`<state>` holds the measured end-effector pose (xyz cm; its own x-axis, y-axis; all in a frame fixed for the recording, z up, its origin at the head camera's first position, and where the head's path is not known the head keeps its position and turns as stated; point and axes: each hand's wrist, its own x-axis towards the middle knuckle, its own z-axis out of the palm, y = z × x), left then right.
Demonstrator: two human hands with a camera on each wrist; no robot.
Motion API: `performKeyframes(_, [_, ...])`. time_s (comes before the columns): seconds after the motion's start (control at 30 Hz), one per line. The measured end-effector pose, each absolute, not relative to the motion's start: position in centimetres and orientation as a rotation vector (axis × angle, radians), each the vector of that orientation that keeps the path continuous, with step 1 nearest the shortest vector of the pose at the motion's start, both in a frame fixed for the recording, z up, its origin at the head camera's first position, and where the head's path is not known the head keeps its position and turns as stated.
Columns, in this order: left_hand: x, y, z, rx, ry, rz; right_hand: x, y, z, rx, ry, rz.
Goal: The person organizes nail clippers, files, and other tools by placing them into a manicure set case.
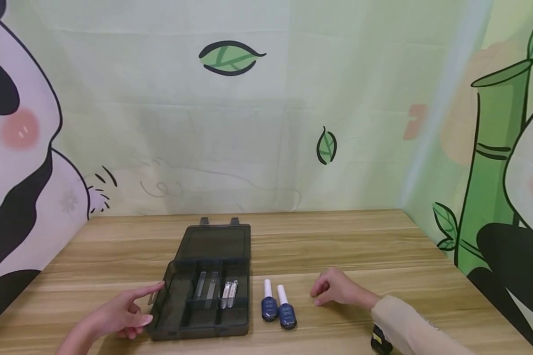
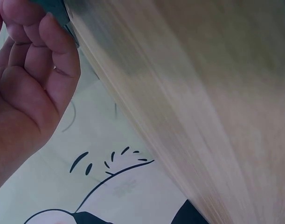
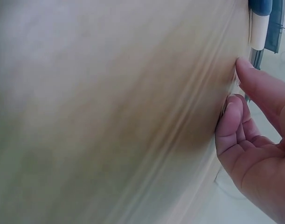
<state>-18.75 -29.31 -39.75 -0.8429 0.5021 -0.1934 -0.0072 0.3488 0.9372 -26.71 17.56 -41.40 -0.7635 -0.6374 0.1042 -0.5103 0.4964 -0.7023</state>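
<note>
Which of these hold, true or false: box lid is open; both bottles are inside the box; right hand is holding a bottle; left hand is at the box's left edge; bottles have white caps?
1. The dark box has its lid open. True: the lid lies flat behind the tray.
2. Both bottles are inside the box. False: the two dark blue bottles lie on the wooden table, just right of the box.
3. The right hand is holding a bottle. False: it rests on the table, right of the bottles, holding nothing.
4. The left hand is at the box's left edge. True: its finger points at that edge.
5. The bottles have white caps. True.
</note>
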Motion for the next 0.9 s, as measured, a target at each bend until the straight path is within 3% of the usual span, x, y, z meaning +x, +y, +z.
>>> performKeyframes(0.9, [-18.6, -29.1, -39.6, 0.408, 2.218, 1.487, -27.2, 16.5, -39.6, -0.927, 2.464, -1.365])
